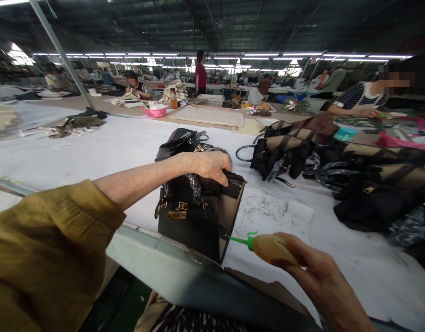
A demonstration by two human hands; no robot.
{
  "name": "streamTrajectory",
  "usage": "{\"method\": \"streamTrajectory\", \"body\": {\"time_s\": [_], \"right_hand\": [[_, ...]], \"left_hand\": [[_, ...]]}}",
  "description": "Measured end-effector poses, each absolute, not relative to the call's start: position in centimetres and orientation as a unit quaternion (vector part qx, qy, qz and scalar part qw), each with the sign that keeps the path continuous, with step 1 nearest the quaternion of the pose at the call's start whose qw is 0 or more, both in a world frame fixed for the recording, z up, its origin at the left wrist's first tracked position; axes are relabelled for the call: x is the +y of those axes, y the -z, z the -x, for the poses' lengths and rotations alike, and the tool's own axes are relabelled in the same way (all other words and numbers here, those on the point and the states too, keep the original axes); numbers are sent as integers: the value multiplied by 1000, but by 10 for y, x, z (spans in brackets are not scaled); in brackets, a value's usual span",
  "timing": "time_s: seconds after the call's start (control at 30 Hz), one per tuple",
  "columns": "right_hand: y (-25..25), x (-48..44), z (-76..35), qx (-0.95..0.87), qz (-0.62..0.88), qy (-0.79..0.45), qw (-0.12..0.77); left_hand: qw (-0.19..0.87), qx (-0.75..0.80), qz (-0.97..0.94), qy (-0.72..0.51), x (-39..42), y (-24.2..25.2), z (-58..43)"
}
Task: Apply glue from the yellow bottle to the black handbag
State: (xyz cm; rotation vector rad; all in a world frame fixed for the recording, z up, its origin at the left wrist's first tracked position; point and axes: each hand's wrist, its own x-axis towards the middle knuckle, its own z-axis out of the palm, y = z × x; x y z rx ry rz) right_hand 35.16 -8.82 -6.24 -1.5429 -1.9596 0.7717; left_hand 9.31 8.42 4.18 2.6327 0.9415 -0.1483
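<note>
A black handbag (pixel 188 230) with gold fittings lies on the white-covered table in front of me, its beige side lining turned to the right. My left hand (pixel 214 167) reaches across the bag and closes on the upper edge of its side flap. In my right hand (pixel 309 263) is a glue bottle (pixel 273 249) with amber liquid and a green nozzle. The nozzle tip points left at the lower part of the bag's side panel, close to its edge; whether it touches, I cannot tell. Plastic wrap covers the bag's handles.
More black and beige handbags (pixel 381 198) crowd the table's right side. Fabric scraps (pixel 77 123) lie far left. Beyond stand a pink basin (pixel 155 109) and an amber bottle (pixel 173 98). A co-worker in a striped sleeve (pixel 352 97) works at right; the table edge (pixel 157 251) runs before me.
</note>
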Motion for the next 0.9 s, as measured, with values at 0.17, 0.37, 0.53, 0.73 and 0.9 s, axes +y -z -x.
{"method": "streamTrajectory", "body": {"time_s": [0.17,0.37,0.53,0.73,0.9], "right_hand": [[64,-79,-353,-649,586,-368,316],[74,-62,-357,-551,588,-433,403],[89,-55,-358,-544,585,-439,411],[99,-56,-354,-567,592,-414,396],[104,-42,-347,-622,595,-329,389]], "left_hand": [[71,327,-942,26,75,-56,-93],[-68,332,-940,28,62,-60,-97],[-113,331,-936,45,37,-32,-100],[-90,394,-914,25,11,-11,-92],[-45,430,-902,3,7,-8,-87]]}}
